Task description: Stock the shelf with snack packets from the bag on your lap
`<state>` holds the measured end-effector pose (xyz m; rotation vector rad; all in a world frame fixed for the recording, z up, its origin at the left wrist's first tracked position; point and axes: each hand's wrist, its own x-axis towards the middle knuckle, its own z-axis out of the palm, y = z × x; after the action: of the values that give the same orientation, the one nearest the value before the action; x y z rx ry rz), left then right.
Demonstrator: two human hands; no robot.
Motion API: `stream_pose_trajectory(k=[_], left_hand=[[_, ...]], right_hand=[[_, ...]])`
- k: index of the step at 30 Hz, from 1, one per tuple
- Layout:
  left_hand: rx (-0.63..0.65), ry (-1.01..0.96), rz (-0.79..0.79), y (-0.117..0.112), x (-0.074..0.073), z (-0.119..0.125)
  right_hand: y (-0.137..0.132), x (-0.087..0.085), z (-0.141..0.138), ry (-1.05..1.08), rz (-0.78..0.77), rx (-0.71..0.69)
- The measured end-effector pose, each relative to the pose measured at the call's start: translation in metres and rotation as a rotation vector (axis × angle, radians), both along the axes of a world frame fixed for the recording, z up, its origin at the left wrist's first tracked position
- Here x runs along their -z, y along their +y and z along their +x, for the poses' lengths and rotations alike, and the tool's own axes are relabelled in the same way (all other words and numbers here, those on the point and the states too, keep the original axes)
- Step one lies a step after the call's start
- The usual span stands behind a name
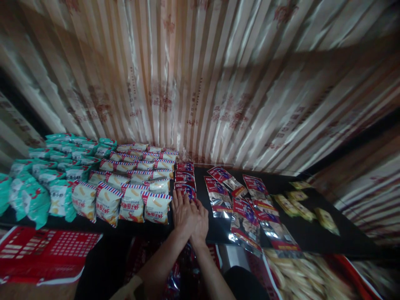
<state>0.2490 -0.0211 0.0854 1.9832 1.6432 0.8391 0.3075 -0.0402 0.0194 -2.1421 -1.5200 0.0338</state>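
Both our hands, left hand (183, 210) and right hand (201, 221), lay flat on the red packet (186, 189), fingers outstretched, gripping nothing; striped bags (157, 207) sat just left of it.

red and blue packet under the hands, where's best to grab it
Probably its right long edge, coming from the right: the red and blue packet lies flat, a white packet crowds its left, another packet sits behind, and bare black table lies on the right. Left hand and right hand cover its near end.
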Motion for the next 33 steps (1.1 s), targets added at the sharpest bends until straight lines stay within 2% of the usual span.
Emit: stream_pose_trajectory(k=[2, 5, 12, 16, 20, 23, 29, 33], left_hand=[[-0.050, 0.008, -0.050, 0.005, 0.000, 0.006], [-0.051, 0.022, -0.126, 0.015, 0.007, 0.008], [-0.010, -0.008, -0.060, 0.028, 0.018, 0.004], [0.012, -0.028, -0.038, 0.029, 0.024, 0.004], [-0.021, -0.009, -0.045, 0.031, 0.028, 0.004], [-0.047, -0.004, -0.095, 0.033, 0.024, 0.004], [-0.118, -0.005, -0.170, 0.040, 0.007, 0.004], [-0.144, -0.018, -0.159, 0.044, 0.006, 0.008]], right_hand=[[0.000, 0.005, 0.003, 0.022, -0.003, 0.029], [-0.001, 0.009, 0.005, 0.064, 0.025, 0.032], [-0.005, 0.001, -0.004, 0.084, 0.087, 0.061], [-0.001, 0.006, 0.004, 0.078, 0.067, 0.019], [0.003, 0.013, 0.016, 0.060, 0.073, -0.068], [0.004, 0.014, 0.018, 0.045, 0.058, -0.109], [0.010, 0.001, 0.018, 0.100, 0.131, -0.003], [0.025, -0.007, 0.029, 0.160, 0.171, -0.018]])
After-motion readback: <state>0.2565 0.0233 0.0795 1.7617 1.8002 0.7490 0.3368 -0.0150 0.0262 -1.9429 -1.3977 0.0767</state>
